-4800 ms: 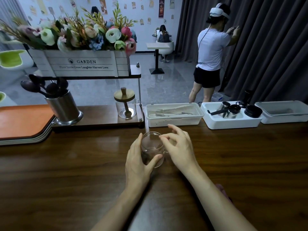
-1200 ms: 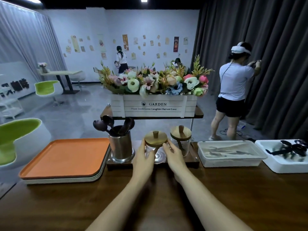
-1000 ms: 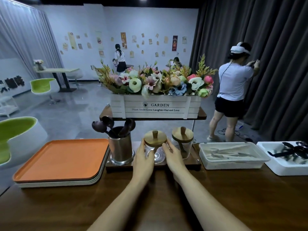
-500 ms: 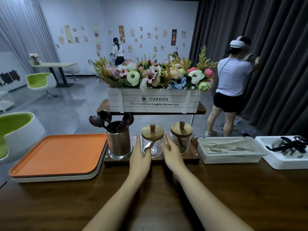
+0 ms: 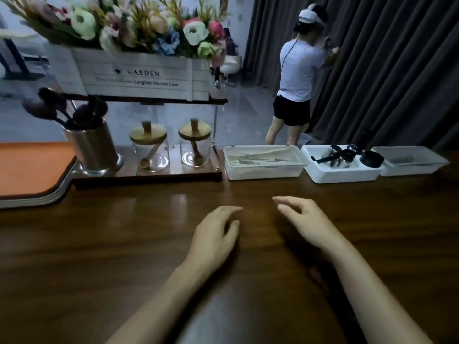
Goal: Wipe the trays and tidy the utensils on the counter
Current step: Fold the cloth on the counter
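Observation:
Two glass jars with wooden lids, the left jar point(image 5: 149, 151) and the right jar point(image 5: 195, 146), stand side by side on a dark wooden stand point(image 5: 149, 176) at the back of the counter. Each has a small spoon inside. My left hand point(image 5: 214, 234) and my right hand point(image 5: 304, 220) hover over the bare wooden counter in front of the stand, both empty with fingers loosely apart. A stack of orange trays point(image 5: 32, 170) lies at the far left. A metal cup point(image 5: 93, 147) of dark spoons stands beside the left jar.
A white flower box point(image 5: 139, 73) rests on the stand's upper shelf. Right of the stand sit a bin of pale utensils point(image 5: 263, 161), a white bin of black and metal tools point(image 5: 341, 165) and a lidded bin point(image 5: 409, 161). A person point(image 5: 298, 75) stands behind by a dark curtain.
My hands have let go of the left jar, which now stands on the stand, and drawn back toward me over the counter. The view has tilted down and to the right.

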Available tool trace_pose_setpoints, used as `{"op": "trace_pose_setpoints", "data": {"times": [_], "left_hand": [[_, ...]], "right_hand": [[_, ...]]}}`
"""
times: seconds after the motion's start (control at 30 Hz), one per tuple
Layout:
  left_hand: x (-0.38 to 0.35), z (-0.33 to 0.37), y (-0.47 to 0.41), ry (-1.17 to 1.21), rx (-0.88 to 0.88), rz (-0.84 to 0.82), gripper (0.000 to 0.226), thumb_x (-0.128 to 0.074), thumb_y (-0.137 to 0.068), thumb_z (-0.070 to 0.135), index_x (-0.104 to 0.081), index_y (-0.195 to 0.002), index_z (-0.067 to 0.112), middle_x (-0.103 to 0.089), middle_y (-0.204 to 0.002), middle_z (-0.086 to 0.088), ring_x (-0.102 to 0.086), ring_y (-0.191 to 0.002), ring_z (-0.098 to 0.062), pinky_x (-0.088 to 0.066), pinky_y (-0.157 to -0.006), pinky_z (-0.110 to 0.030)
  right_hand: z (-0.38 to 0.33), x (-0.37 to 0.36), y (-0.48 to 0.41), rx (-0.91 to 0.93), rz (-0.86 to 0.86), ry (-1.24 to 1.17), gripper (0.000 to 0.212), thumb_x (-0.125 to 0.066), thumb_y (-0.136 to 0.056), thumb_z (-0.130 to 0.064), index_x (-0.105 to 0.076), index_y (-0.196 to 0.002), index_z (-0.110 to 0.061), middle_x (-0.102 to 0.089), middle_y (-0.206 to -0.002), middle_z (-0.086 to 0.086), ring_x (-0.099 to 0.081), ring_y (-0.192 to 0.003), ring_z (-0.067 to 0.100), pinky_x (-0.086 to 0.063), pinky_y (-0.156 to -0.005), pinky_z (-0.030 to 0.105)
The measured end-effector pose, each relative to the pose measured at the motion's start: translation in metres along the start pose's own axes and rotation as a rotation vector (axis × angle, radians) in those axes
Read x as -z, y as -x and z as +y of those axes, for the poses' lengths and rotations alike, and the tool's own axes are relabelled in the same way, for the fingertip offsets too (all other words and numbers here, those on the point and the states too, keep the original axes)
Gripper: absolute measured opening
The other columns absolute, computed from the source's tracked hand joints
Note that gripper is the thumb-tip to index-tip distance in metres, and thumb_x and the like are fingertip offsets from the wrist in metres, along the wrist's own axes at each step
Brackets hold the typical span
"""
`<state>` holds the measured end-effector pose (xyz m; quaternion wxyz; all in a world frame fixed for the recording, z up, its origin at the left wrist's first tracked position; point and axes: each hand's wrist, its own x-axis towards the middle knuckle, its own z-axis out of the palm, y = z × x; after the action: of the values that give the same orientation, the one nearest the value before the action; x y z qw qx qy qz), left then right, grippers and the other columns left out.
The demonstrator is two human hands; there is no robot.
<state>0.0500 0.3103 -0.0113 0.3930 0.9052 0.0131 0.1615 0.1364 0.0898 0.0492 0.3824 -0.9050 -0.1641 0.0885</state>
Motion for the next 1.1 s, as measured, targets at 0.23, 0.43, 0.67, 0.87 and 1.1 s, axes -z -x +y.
{"op": "trace_pose_setpoints", "data": {"times": [0.23, 0.43, 0.67, 0.87, 1.1], "left_hand": [[-0.096, 0.084, 0.023, -0.109, 0.047, -0.169, 0.038, -0.058, -0.097, 0.042, -0.063, -0.135, 0.034, -0.067, -0.131, 0.013, -0.059, -0.124, -0.010, -0.048, -0.103, -0.035], [-0.136, 0.129, 0.044, -0.194, 0.136, -0.099, 0.033, -0.061, -0.099, 0.035, -0.069, -0.130, 0.028, -0.072, -0.126, 0.009, -0.062, -0.122, -0.013, -0.046, -0.098, -0.029], [-0.132, 0.147, 0.049, -0.133, 0.291, -0.157, 0.028, -0.074, -0.091, 0.026, -0.076, -0.119, 0.028, -0.077, -0.112, 0.008, -0.069, -0.103, -0.009, -0.052, -0.094, -0.030], [-0.115, 0.154, 0.050, 0.155, 0.228, 0.017, 0.030, -0.069, -0.085, 0.032, -0.075, -0.113, 0.025, -0.076, -0.106, 0.008, -0.070, -0.102, -0.008, -0.055, -0.096, -0.039], [-0.089, 0.157, 0.028, 0.164, 0.127, -0.045, 0.022, -0.074, -0.081, 0.049, -0.070, -0.097, 0.034, -0.060, -0.100, 0.015, -0.063, -0.109, -0.018, -0.044, -0.108, -0.052]], "right_hand": [[0.105, 0.071, 0.038, 0.073, -0.157, 0.122, 0.029, -0.066, -0.096, -0.027, -0.071, -0.124, -0.036, -0.069, -0.123, -0.017, -0.059, -0.118, -0.001, -0.043, -0.100, 0.021], [0.156, 0.100, 0.056, 0.079, -0.321, 0.126, 0.033, -0.068, -0.093, -0.032, -0.068, -0.126, -0.038, -0.069, -0.119, -0.021, -0.060, -0.113, 0.002, -0.046, -0.102, 0.029], [0.150, 0.081, 0.047, 0.183, -0.407, 0.107, 0.029, -0.074, -0.083, -0.050, -0.074, -0.108, -0.036, -0.067, -0.090, -0.015, -0.060, -0.088, 0.009, -0.049, -0.082, 0.033], [0.122, 0.092, 0.044, 0.294, -0.412, -0.298, 0.011, -0.075, -0.088, -0.014, -0.066, -0.092, -0.011, -0.064, -0.079, -0.002, -0.057, -0.069, 0.005, -0.046, -0.065, 0.019], [0.090, 0.120, 0.036, 0.379, -0.326, -0.483, 0.010, -0.072, -0.091, -0.012, -0.063, -0.093, -0.017, -0.068, -0.084, -0.006, -0.060, -0.081, 0.010, -0.051, -0.076, 0.028]]}}
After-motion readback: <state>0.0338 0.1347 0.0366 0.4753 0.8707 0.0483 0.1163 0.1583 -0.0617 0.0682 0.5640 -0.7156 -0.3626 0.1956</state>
